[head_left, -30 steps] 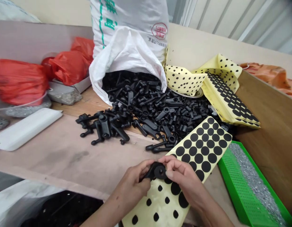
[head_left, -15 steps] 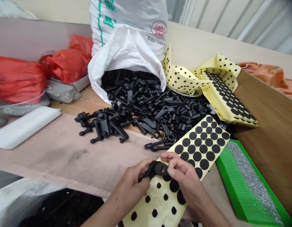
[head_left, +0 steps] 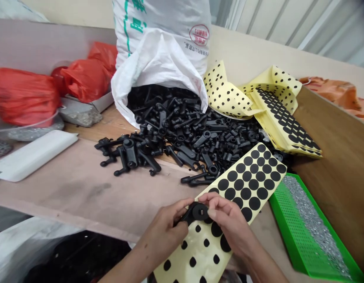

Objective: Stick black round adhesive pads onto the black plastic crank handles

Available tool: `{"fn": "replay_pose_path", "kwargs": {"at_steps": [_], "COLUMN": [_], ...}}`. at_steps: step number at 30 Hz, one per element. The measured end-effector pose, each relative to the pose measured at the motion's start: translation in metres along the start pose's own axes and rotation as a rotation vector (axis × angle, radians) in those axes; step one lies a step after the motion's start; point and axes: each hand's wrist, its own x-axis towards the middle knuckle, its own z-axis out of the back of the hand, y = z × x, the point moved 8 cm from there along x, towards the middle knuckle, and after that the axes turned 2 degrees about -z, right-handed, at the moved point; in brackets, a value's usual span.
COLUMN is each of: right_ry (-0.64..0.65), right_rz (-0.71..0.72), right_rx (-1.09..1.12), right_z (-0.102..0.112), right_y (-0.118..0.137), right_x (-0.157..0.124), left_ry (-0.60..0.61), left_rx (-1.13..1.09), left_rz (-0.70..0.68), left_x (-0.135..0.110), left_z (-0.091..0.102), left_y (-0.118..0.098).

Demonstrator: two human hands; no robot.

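**Black plastic lever [head_left: 194,213] held in both hands over a dotted sheet, head-worn view.** The left hand [head_left: 161,232] has its fingers clenched around the lever's arm. The right hand [head_left: 229,224] pinches the round head between thumb and fingers, beside a black disc [head_left: 201,212] with a central hole. The lever lies between the hands, just above the near end of a yellow backing sheet [head_left: 199,255] printed with rows of black dots. The sheet crosses the edge of the surface [head_left: 81,184].

Beyond it, a loose heap of similar levers [head_left: 182,125] spills from a white woven sack [head_left: 158,51]. More dotted sheets [head_left: 282,114] lie at right, near a green perforated tray [head_left: 299,232] of small silver pieces. Red plastic bags [head_left: 22,94] and a white plastic strip [head_left: 31,157] lie at left.

The lever appears light and stiff, with a matte finish, and its arm probably offers the surest hold; the thin disc is likely best taken by its rim. The sack bears green characters and a round red stamp [head_left: 199,35], neither reliably legible here.
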Motion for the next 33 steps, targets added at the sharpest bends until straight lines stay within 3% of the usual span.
{"fn": "replay_pose_path", "kwargs": {"at_steps": [23, 33], "right_ry": [0.057, -0.015], "right_rz": [0.011, 0.237], "right_rx": [-0.064, -0.539], "right_z": [-0.006, -0.017], "right_y": [0.001, 0.02], "right_x": [0.003, -0.004], "left_ry": [0.02, -0.1], "left_rx": [-0.076, 0.012], "left_rz": [0.071, -0.023], "left_x": [-0.001, -0.003], "left_z": [0.0, 0.006], "left_y": [0.004, 0.006]}}
